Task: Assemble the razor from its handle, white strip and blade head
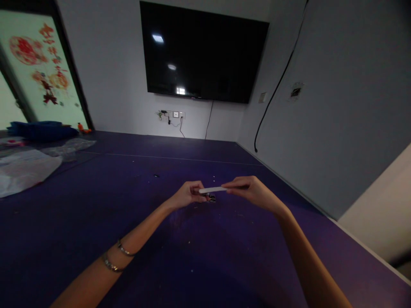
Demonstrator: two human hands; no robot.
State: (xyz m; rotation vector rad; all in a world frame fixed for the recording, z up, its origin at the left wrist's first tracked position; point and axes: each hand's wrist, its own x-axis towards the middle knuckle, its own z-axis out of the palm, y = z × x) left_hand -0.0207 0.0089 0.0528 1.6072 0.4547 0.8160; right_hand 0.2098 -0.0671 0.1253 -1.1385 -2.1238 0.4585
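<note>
My left hand (190, 193) is closed around a small dark piece with shiny, pale details (211, 198), too small to name. Pinched between the fingertips of my right hand (247, 188) is a flat white stick (212, 189), its right end in the grip. The stick's other end lies over the small piece, close to my left fingers; whether they touch it, I cannot tell. Both hands are above the purple surface (192, 239), and two metal bracelets (112, 263) circle my left forearm.
Clear plastic and white bags (28, 169) lie at the left, with a blue cloth-like heap (45, 130) behind. A small black bit (156, 175) and pale specks dot the surface. A black cable (272, 100) hangs at the right wall; a television (205, 51) is mounted ahead.
</note>
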